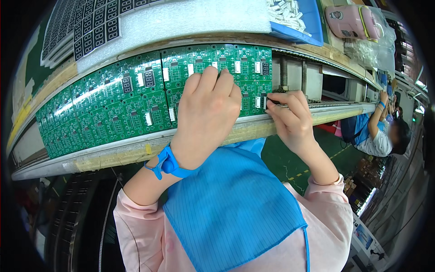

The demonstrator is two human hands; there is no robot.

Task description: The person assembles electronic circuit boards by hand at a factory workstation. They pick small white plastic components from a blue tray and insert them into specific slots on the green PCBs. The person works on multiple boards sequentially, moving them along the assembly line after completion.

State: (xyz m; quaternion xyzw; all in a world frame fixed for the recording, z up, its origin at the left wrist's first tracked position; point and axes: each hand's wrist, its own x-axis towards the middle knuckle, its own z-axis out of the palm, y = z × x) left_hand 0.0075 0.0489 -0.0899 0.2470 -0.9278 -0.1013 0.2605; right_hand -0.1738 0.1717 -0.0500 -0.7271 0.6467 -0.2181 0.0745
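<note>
A row of joined green circuit boards (108,111) lies along a rail in front of me. White connectors (166,74) stand on many of them, and a few carry black digit displays (149,78). Over the boards right of centre, my left hand (209,102) is closed with curled fingers; its fingertips and anything between them are hidden. My right hand (293,119) pinches a small dark-faced part, apparently a digit display (270,100), at the lower corner of the rightmost board. A blue strap (168,164) circles my left wrist.
Beyond the rail, stacked digit displays (97,29) lie beside white foam (195,20). A blue bin (318,22) holds white connectors. Farther right are a pink container (351,21) and a clear bag (369,50). Along the near side runs a metal rail (328,113). Another person (378,138) works at far right.
</note>
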